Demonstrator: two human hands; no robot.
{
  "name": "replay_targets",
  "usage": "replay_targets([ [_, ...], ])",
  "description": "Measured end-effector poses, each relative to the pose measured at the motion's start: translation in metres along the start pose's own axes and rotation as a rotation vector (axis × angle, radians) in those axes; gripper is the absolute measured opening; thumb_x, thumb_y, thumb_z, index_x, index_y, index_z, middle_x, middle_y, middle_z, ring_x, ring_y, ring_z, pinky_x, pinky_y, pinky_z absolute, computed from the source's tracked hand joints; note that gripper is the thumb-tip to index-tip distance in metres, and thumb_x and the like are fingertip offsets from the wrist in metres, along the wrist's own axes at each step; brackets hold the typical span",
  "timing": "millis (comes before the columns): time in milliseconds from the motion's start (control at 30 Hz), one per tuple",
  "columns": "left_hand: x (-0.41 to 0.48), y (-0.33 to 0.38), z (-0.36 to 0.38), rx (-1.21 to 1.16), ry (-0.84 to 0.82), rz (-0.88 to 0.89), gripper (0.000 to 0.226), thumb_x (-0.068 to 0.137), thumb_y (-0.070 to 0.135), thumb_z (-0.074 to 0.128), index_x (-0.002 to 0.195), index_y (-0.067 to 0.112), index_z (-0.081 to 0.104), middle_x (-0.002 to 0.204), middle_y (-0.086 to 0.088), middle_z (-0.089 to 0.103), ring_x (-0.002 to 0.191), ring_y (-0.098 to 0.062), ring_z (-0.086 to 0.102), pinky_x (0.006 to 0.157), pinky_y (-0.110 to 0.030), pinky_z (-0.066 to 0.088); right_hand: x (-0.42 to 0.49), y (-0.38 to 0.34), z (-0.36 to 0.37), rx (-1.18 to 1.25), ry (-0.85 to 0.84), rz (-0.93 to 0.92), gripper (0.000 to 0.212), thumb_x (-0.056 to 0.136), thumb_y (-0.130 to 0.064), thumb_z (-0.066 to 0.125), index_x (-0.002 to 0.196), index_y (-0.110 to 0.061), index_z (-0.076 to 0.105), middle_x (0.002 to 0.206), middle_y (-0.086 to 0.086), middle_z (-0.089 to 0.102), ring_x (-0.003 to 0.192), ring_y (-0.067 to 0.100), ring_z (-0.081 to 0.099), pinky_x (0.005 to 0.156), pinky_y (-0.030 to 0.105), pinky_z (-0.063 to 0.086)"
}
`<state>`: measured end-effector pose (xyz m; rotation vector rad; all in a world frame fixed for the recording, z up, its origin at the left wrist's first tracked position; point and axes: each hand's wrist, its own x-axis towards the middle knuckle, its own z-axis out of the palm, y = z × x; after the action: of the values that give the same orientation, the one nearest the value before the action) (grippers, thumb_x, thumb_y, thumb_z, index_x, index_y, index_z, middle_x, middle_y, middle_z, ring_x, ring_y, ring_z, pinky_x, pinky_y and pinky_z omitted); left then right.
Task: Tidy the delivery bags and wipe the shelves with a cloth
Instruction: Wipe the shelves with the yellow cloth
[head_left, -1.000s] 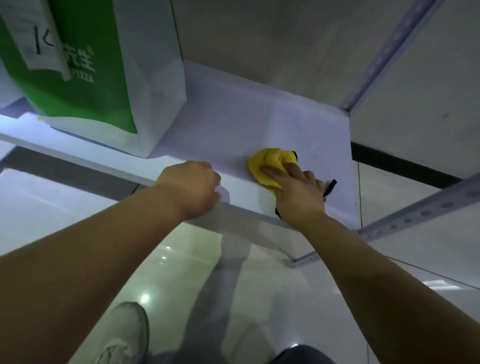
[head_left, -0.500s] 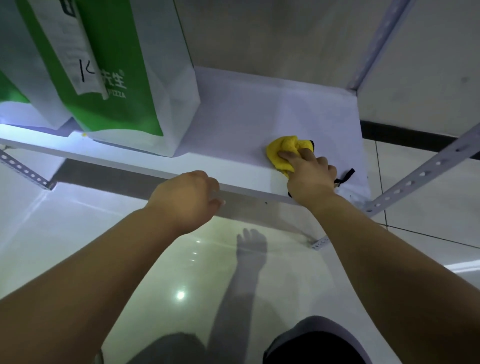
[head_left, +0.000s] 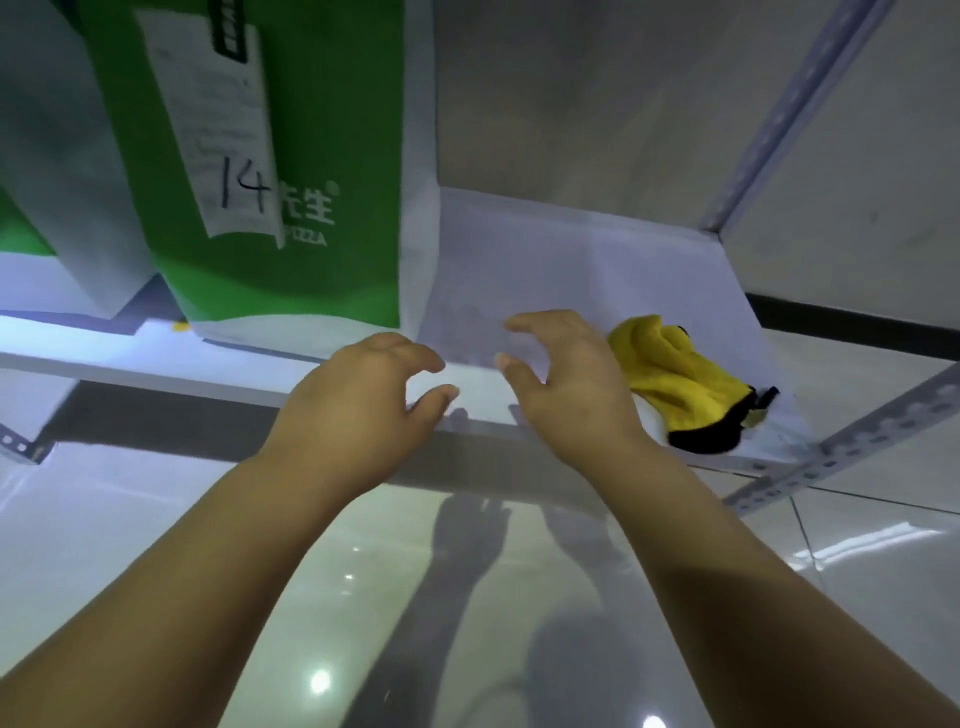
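Observation:
A green and white delivery bag (head_left: 291, 156) with a receipt marked "14" stands upright on the white shelf (head_left: 571, 275), at the left. A crumpled yellow cloth (head_left: 680, 379) with a black edge lies on the shelf near its right front corner, with no hand on it. My left hand (head_left: 363, 405) hovers over the shelf's front edge just below the bag, fingers loosely curled and empty. My right hand (head_left: 566, 374) hovers beside it, left of the cloth, fingers spread and empty.
A second white and green bag (head_left: 47, 171) stands at the far left behind the first. Perforated metal uprights (head_left: 789, 104) and a brace (head_left: 857, 447) frame the shelf's right side. Glossy floor tiles (head_left: 363, 597) lie below; a grey wall stands behind.
My right hand has let go of the yellow cloth and moved left toward the bag. My left hand has lifted off the shelf edge and opened. The view has shifted closer to the bag.

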<state>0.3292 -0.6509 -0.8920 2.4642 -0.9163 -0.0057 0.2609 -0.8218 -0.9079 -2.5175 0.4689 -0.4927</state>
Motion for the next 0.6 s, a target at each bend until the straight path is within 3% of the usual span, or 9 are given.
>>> replay_targets([
  [200,-0.007,-0.054,-0.028,-0.113,0.198,0.010,0.020,0.085,0.032,0.060,0.102,0.022,0.065,0.095,0.008,0.060,0.086,-0.011,0.058,0.074,-0.037,0.053,0.007,-0.038,0.048,0.151,0.050,0.118,0.062,0.083,-0.048,0.062,0.136,-0.027,0.039,0.134,-0.007,0.048,0.118,0.013,0.047,0.095,0.031,0.042],
  [333,-0.005,-0.095,-0.041,-0.096,0.276,-0.046,0.031,0.086,0.029,0.061,0.113,0.016,0.056,0.107,0.000,0.051,0.096,-0.020,0.054,0.078,-0.037,0.050,0.021,-0.063,0.068,0.212,0.072,0.171,0.073,0.081,-0.053,0.062,0.141,-0.028,0.029,0.138,-0.008,0.042,0.116,0.010,0.047,0.089,0.025,0.039],
  [433,0.003,-0.115,-0.045,-0.090,0.345,-0.123,0.044,0.085,0.027,0.063,0.123,0.012,0.047,0.122,-0.008,0.041,0.111,-0.027,0.045,0.080,-0.030,0.039,0.032,-0.075,0.075,0.255,0.094,0.240,0.062,0.085,-0.044,0.062,0.138,-0.029,0.034,0.136,-0.008,0.047,0.114,0.013,0.052,0.092,0.028,0.044],
  [533,0.011,-0.127,-0.046,-0.120,0.386,-0.193,0.061,0.085,0.026,0.063,0.136,0.010,0.033,0.132,-0.012,0.031,0.120,-0.028,0.034,0.082,-0.028,0.033,0.038,-0.079,0.077,0.262,0.134,0.287,0.038,0.090,-0.034,0.058,0.126,-0.029,0.046,0.116,-0.008,0.060,0.089,0.011,0.060,0.076,0.024,0.046],
  [600,0.015,-0.131,-0.045,-0.174,0.375,-0.237,0.069,0.088,0.027,0.060,0.143,0.011,0.022,0.139,-0.011,0.026,0.126,-0.028,0.028,0.089,-0.032,0.035,0.039,-0.079,0.077,0.238,0.141,0.279,0.026,0.092,-0.030,0.055,0.118,-0.028,0.052,0.107,-0.009,0.063,0.086,0.013,0.059,0.073,0.023,0.043],
])
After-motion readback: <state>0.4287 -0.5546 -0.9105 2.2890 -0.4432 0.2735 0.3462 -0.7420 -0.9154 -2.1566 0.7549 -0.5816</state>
